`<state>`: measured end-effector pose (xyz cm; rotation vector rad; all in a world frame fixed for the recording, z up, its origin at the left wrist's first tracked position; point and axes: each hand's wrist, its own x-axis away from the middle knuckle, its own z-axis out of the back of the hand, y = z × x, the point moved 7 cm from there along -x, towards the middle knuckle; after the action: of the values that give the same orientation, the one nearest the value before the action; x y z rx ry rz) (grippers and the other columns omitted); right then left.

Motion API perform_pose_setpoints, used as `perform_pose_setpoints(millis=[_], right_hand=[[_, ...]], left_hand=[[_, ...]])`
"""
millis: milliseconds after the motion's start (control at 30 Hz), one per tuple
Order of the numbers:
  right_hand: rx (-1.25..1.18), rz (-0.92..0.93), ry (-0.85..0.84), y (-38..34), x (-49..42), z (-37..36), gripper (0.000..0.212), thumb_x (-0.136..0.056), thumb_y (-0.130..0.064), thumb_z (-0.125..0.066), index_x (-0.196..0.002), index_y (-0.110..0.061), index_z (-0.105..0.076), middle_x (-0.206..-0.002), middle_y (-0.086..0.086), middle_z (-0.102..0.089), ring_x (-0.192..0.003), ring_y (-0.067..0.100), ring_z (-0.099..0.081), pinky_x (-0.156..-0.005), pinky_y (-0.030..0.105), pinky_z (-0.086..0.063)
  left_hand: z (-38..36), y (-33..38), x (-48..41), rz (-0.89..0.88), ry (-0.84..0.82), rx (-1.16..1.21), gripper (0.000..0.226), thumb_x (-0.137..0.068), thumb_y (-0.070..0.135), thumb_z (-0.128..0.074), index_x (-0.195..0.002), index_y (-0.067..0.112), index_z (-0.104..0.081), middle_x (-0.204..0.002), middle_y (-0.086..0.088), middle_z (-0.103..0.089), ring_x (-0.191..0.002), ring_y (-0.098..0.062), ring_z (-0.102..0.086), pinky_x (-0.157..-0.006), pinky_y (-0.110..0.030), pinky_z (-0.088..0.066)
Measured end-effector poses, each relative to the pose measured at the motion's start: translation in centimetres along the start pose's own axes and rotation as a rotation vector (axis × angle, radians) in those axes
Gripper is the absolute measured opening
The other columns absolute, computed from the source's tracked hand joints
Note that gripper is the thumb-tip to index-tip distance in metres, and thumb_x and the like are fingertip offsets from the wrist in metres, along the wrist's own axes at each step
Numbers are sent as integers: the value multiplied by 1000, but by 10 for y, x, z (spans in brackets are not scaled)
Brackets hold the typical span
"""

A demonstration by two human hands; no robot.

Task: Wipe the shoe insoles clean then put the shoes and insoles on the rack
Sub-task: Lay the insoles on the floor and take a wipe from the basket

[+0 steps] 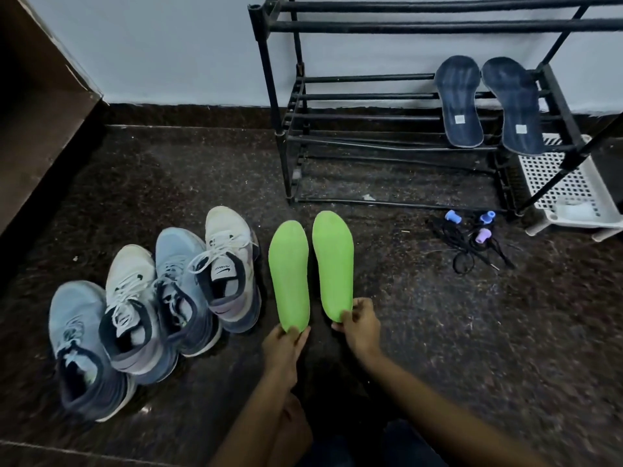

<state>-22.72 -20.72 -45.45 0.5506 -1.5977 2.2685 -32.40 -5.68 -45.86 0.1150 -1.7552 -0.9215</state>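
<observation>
Dark speckled stone floor [438, 332], indoor corner, seen from above by a seated or crouched person. Nearest: left hand [285, 347], fingers and thumb curled round the heel end of the left green insole [291, 271]; right hand [359, 330], pinching the heel end of the right green insole [333, 261]. Both insoles: bright green, smooth, no visible marks, side by side with toes pointing away, apart from each other; whether they rest on the floor or are held just above it cannot be told. No cloth in view. Step, as judged: wiping of this pair finished, transfer to the rack about to begin. Next move calls for lifting both by the heels, carrying them far and right, and laying them across the bars so they do not slip between. Left of the insoles, one row: near blue shoe [81, 348], white shoe [131, 308], second blue shoe [178, 284], far white shoe [229, 264], all still on the floor, sides touching. Right, farther: black cords [468, 244] with coloured ends. Beyond: black rack [404, 26], tubular; dark blue insoles [460, 99], one pair, propped on its middle shelf at the right end. White perforated tray [553, 183] just right of the rack. Farthest: pale wall [168, 45].
</observation>
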Motion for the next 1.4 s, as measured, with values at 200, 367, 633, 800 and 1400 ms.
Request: perform_pose_setpoints(millis=[200, 367, 633, 800, 1400], right_hand=[[212, -36, -172, 6, -9, -16, 16, -91, -6, -56, -99, -7, -42, -75, 0, -55, -61, 17, -62, -68, 35, -57], [446, 22, -304, 3, -22, 4, 27, -87, -29, -65, -96, -13, -45, -90, 14, -69, -83, 28, -66, -71, 33, -50], [68, 291, 369, -137, -98, 181, 18, -88, -16, -59, -101, -4, -59, -89, 9, -65, -81, 20, -58, -75, 22, -40], [94, 470, 665, -212, -135, 267, 31, -84, -26, -48, -101, -1, -55, -99, 20, -60, -92, 31, -56, -83, 34, -39], [-559, 15, 410, -192, -195, 286, 21, -86, 8, -57, -80, -9, -45, -107, 16, -55, -69, 25, -66, -65, 29, -59]], left_hand=[[6, 1, -28, -3, 36, -152, 23, -95, -4, -52, -117, -8, -59, -120, -22, -63, -87, -26, -67, -76, -26, -55], [21, 8, -35, -19, 188, -450, 32, -93, 16, -65, -105, -13, -57, -97, -28, -68, -50, -21, -68, -44, -23, -51], [-131, 84, 11, -310, -213, -575, 28, -95, 23, -61, -111, 1, -56, -87, -8, -65, -75, -19, -65, -71, -33, -56], [-273, 120, 41, -442, -500, -621, 32, -97, 31, -58, -116, 5, -55, -105, -8, -62, -96, -17, -64, -83, -29, -57], [-432, 111, 41, -34, -559, -268, 39, -91, -7, -59, -129, -10, -49, -91, -16, -65, -71, -20, -68, -56, -21, -58]])
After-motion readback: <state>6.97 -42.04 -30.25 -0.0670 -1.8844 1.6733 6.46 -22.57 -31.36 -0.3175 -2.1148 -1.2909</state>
